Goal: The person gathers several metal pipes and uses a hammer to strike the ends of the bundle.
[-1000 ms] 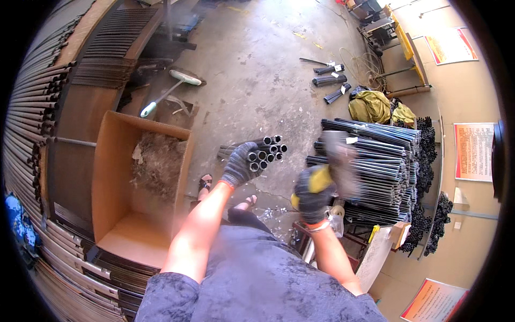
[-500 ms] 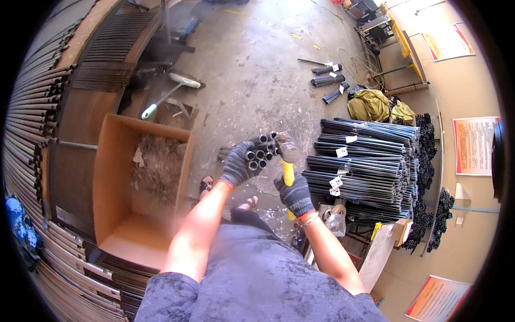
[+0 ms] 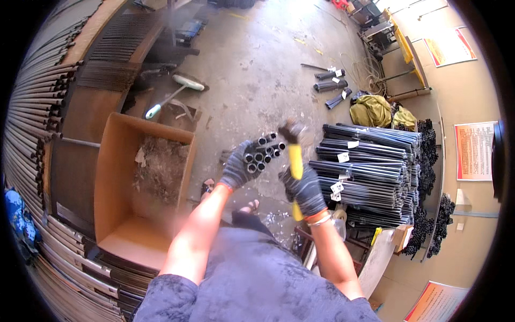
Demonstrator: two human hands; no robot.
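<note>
Several dark tubes (image 3: 258, 157) sit in the grip of the left hand (image 3: 236, 169), beyond the right edge of the cardboard box (image 3: 119, 185), squeezed apparently to bunch their ends; the right hand (image 3: 306, 193) clasps a yellow-handled hammer (image 3: 295, 156) mid-handle, likely leaving its head free.

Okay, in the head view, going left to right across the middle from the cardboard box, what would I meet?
Cardboard box, gloved left hand, bundle of dark tubes it grips, yellow-handled hammer in the gloved right hand, stack of tagged dark tube bundles, red-edged wall poster.
</note>
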